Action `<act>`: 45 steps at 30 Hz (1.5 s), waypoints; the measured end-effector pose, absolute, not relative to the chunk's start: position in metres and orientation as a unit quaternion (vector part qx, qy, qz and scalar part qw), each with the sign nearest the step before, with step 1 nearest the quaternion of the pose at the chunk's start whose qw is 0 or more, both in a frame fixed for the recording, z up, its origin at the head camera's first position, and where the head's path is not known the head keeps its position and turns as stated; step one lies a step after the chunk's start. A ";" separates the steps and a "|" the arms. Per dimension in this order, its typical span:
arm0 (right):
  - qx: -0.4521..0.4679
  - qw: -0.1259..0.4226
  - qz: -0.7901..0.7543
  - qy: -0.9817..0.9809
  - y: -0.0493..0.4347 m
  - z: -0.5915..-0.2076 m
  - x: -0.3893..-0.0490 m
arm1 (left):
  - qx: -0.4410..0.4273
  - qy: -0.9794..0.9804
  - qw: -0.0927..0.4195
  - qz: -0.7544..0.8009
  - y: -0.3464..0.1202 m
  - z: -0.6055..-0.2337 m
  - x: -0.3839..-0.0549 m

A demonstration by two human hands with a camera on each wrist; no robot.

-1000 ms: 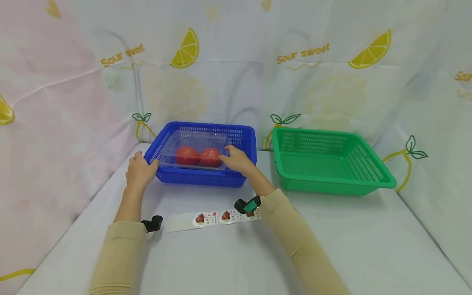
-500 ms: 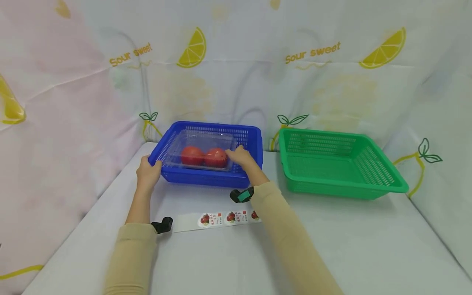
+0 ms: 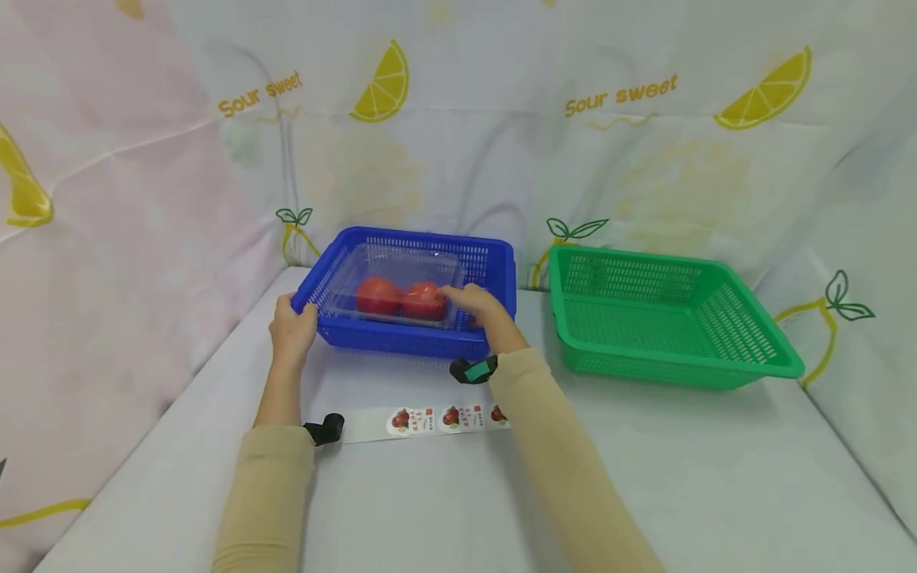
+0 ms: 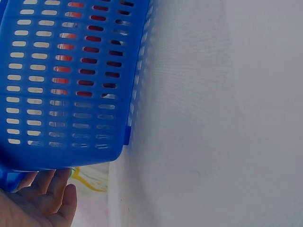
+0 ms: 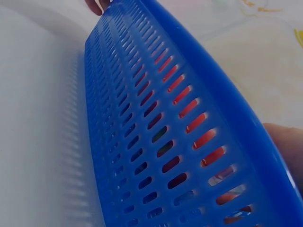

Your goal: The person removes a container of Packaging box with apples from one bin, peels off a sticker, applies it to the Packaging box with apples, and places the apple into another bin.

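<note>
A clear plastic box (image 3: 423, 263) with red round fruits (image 3: 378, 295) showing through it sits in the blue basket (image 3: 401, 340), tilted toward the front. My left hand (image 3: 292, 330) grips the basket's front left corner; in the left wrist view, the fingers (image 4: 56, 187) curl at the rim. My right hand (image 3: 483, 306) reaches over the front rim and holds the box's right end, thumb over the lid and the other fingers down its side. In the right wrist view, the basket wall (image 5: 156, 118) hides most of this hand.
A green basket (image 3: 673, 358) stands to the right of the blue one. On the white table, a strip of fruit labels (image 3: 458, 418) lies in front, partly hidden by the right sleeve (image 3: 566, 461). A printed cloth (image 3: 473, 159) hangs behind.
The head view has swung a little left, so everything sits further right. My right hand has sunk lower beside the box's end. My left hand stays at the basket's corner.
</note>
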State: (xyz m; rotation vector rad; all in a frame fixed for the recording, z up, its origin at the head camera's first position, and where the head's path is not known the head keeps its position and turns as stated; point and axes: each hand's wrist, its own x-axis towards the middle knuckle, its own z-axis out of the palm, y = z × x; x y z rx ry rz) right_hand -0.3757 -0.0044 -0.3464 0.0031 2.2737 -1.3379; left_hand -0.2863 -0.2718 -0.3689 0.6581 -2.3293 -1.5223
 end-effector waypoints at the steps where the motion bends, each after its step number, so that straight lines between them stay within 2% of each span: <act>1: 0.006 0.252 -0.496 0.831 -0.004 -0.346 -0.376 | 0.227 -0.806 0.143 -0.528 -0.271 -0.368 -0.287; 7: 0.021 0.266 -0.525 0.808 -0.003 -0.344 -0.379 | 0.222 -0.807 0.143 -0.528 -0.270 -0.367 -0.290; 15: 0.068 0.273 -0.614 0.738 -0.007 -0.372 -0.413 | 0.216 -0.814 0.135 -0.522 -0.269 -0.364 -0.292; 22: 0.053 0.277 -0.620 0.732 -0.006 -0.347 -0.374 | 0.224 -0.815 0.119 -0.520 -0.272 -0.371 -0.283; 45: 0.027 0.193 -0.615 0.764 0.000 -0.344 -0.376 | 0.222 -0.813 0.120 -0.524 -0.271 -0.368 -0.286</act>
